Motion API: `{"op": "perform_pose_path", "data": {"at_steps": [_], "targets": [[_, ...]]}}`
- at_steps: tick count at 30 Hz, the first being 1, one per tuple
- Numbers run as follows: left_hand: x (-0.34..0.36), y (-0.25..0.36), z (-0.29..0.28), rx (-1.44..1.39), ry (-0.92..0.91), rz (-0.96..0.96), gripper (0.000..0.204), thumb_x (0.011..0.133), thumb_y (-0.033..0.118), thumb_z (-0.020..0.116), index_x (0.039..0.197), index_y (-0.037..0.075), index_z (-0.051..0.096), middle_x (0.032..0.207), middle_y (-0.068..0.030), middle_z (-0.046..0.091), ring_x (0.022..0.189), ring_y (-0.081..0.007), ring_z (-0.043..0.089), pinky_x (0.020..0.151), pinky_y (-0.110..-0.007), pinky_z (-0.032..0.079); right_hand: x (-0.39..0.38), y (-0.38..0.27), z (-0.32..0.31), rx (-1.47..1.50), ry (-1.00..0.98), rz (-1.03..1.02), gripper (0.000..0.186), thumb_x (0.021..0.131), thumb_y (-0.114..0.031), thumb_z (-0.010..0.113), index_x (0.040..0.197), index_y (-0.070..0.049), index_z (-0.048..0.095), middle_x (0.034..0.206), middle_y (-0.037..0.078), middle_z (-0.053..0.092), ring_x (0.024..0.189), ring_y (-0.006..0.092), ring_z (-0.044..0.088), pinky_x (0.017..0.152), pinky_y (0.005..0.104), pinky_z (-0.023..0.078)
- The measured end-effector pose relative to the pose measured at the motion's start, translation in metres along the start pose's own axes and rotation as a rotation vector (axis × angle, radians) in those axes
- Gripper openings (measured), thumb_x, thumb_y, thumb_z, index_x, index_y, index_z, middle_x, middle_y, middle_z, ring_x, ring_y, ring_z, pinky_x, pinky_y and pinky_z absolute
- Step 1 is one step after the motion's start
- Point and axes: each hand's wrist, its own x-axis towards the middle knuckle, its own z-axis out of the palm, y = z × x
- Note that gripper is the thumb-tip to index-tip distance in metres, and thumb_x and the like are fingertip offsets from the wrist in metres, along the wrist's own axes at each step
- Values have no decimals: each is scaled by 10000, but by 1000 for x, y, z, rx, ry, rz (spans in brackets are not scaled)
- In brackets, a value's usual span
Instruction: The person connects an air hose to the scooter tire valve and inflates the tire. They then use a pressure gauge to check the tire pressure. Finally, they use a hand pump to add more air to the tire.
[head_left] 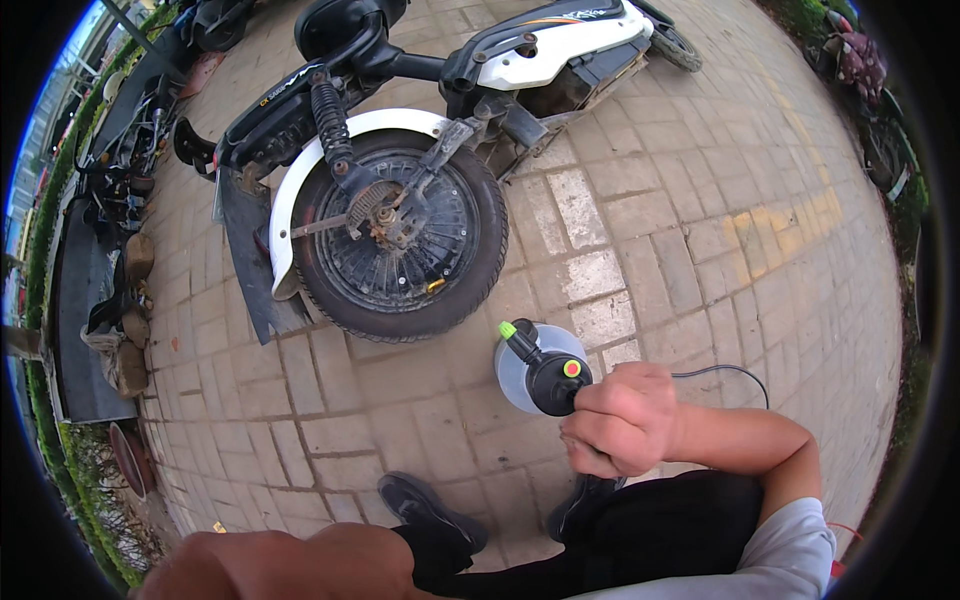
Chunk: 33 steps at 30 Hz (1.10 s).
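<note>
My right hand (622,418) is closed in a fist at the black top of a pump sprayer (548,378), gripping its handle, which the fingers mostly hide. The sprayer has a translucent whitish tank, a black head, a lime-green nozzle tip pointing away to the left, and a red-and-yellow button. Bare skin of my left arm (290,560) crosses the lower left, but the left hand does not show. Beyond the sprayer stands a black-and-white electric scooter (560,50), its dusty wheel (400,235) facing me, with a small yellow piece near the rim.
Brick paving (700,330) lies all around, with white and yellow painted patches. A dark cable (735,370) curves right of my hand. My dark shoes (430,510) stand below the sprayer. Parked bikes (135,150) and a dark ledge (95,330) line the left; more vehicles stand far right.
</note>
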Motion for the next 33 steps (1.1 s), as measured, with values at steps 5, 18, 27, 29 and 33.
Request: {"op": "perform_pose_path", "data": {"at_steps": [5,18,27,29,33], "targets": [[-2,9,0,9,-14,31,207,1023,254,384,907,111,477,775,-28,528,683,-174,595,681,-420,464,-12,14,28,28,-37,-9,238,629,-90,744,832,-79,620,781,19,538,531,141,552,433,279,431],[-6,10,-8,1,-3,40,223,1029,274,386,952,100,503,786,-40,549,678,-190,587,676,-420,469,-9,6,21,26,-10,5,241,616,-58,734,837,-59,637,803,40,579,517,155,541,427,278,424],[-6,-6,-3,-35,-16,-8,242,1032,288,387,983,93,521,794,-49,563,675,-200,581,673,-420,473,25,-8,-26,94,-26,-31,206,602,-53,715,796,-57,646,786,40,573,520,142,533,422,265,406],[-4,-7,-4,-46,-13,-10,247,1033,291,387,990,91,525,796,-51,566,674,-203,580,672,-420,474,23,-13,-26,81,-17,-33,211,600,-68,714,798,-59,643,789,45,578,519,133,524,430,252,402],[1,-6,-3,-65,-20,0,257,1035,298,388,1004,88,533,799,-55,573,672,-208,577,670,-420,475,-7,1,14,41,5,-2,240,598,-60,727,821,-63,641,801,42,573,525,153,539,454,280,452]]}}
